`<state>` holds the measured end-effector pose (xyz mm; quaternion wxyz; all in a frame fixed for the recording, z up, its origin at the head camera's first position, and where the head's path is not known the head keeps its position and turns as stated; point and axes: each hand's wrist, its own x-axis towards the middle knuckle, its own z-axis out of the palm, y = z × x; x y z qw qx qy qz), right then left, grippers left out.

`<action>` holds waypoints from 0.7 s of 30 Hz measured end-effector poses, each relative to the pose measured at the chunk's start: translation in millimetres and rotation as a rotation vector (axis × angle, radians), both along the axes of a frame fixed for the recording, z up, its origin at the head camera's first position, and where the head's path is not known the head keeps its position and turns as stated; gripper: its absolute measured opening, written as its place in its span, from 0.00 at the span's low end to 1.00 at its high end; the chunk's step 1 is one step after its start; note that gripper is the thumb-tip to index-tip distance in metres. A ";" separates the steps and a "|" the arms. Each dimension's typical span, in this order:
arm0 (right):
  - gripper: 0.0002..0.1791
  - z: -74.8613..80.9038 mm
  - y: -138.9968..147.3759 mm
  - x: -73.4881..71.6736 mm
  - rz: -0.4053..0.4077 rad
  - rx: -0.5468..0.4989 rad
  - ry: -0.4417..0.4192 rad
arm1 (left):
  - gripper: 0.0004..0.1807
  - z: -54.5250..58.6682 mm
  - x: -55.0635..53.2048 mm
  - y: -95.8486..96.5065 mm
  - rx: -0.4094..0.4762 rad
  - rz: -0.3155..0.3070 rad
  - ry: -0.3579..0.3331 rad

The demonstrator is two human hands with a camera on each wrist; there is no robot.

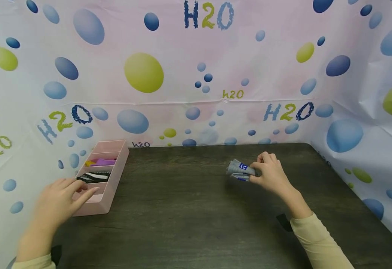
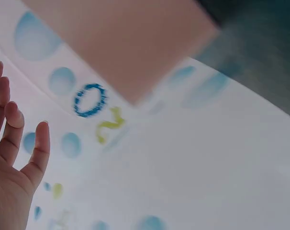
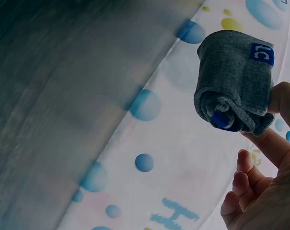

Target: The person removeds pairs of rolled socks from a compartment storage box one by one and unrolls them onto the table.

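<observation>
Bubble-print H2O backdrop (image 1: 182, 87) behind a dark desk (image 1: 182, 213), w/ a pink organizer (image 1: 114, 183) near the back L side, so I'll use that as ref. Grey rolled cloth (image 1: 238, 168) (sock-like, tbh), w/ a blue label (image 1: 243, 166), is well to the right of the organizer. R hand (image 1: 270, 172) has it in a narrow pinch by one end, and it looks held off the desk. L hand (image 1: 56, 203) is at the organizer's near end, fingers loose & apart, nothing in it; can't tell if it's touching the rim.

What could go wrong IMO: the pinch only gets one end, so the roll could unwind or droop if the fingers slacken, esp. since the end facing the wrist cam already looks a bit loose. Squeeze too hard & it might pop out, prob. landing well right of the organizer. L hand also partly blocks the near compartment, so anything going in there could bump the thumb. Lesser risk: a knock to the organizer might jostle the black striped bundle (image 1: 93, 177) or purple bundle (image 1: 102, 162) inside.
</observation>
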<state>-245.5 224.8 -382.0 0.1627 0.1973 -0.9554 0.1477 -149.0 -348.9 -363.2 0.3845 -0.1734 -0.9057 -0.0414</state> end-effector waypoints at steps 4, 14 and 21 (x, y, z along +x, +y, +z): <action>0.13 -3.3 6.2 -3.9 -0.015 0.006 -0.015 | 0.28 11.3 -11.9 23.4 -0.017 -0.088 0.063; 0.17 -10.3 26.5 -13.6 -0.102 0.049 -0.113 | 0.36 35.1 -43.5 83.8 -0.004 -0.179 0.010; 0.19 -14.6 37.5 -17.7 -0.155 0.106 -0.178 | 0.32 35.0 -73.5 133.2 0.079 -0.246 -0.032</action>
